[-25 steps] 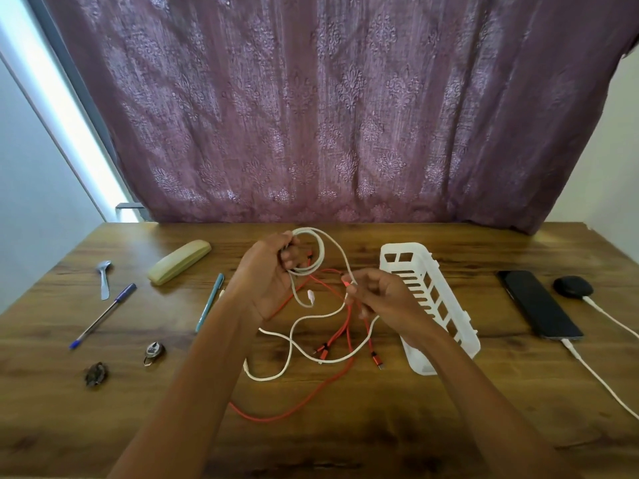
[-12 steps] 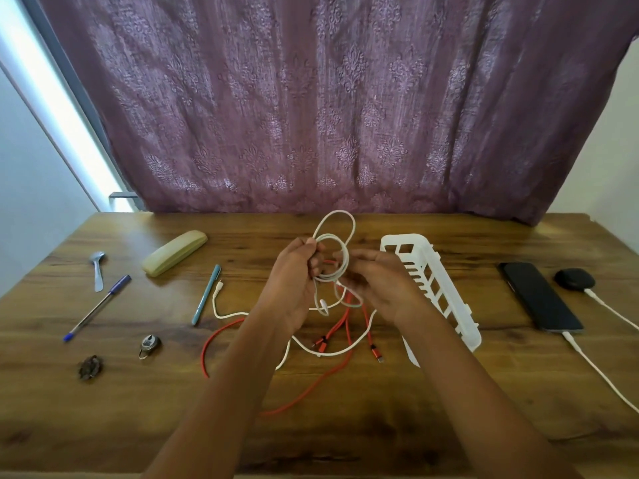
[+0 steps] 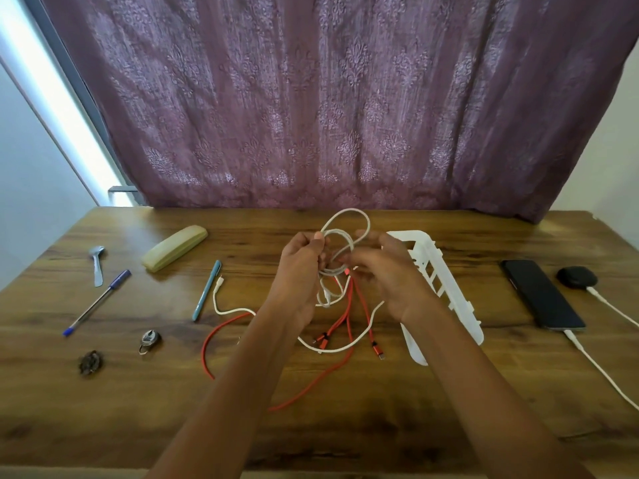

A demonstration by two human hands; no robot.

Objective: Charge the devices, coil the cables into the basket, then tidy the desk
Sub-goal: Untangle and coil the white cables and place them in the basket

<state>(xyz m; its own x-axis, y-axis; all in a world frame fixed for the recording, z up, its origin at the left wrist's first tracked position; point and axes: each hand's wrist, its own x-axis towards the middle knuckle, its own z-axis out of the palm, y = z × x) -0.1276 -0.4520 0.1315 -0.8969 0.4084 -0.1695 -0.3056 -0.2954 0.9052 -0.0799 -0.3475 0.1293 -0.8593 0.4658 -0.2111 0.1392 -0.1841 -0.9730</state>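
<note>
Above the middle of the wooden desk my left hand (image 3: 300, 271) grips a half-wound coil of white cable (image 3: 340, 233). My right hand (image 3: 383, 271) pinches the same cable beside the coil, fingers curled round a strand. The cable's loose tail (image 3: 228, 311) trails left across the desk. A red multi-plug cable (image 3: 311, 385) hangs tangled under both hands and loops over the wood. The white slotted basket (image 3: 439, 281) stands just right of my right hand, partly hidden by it.
At the right, a black phone (image 3: 543, 295) and a black earbud case (image 3: 576, 277) each have a white charging lead plugged in. On the left lie a spoon (image 3: 97, 264), blue pen (image 3: 98, 300), teal pen (image 3: 207, 293), beige case (image 3: 174, 247), small padlock (image 3: 149, 339) and dark lump (image 3: 90, 363).
Both hands came together and rose slightly. Another loop was added to the white coil, and the white tail and red cable were drawn leftward and inward across the desk.
</note>
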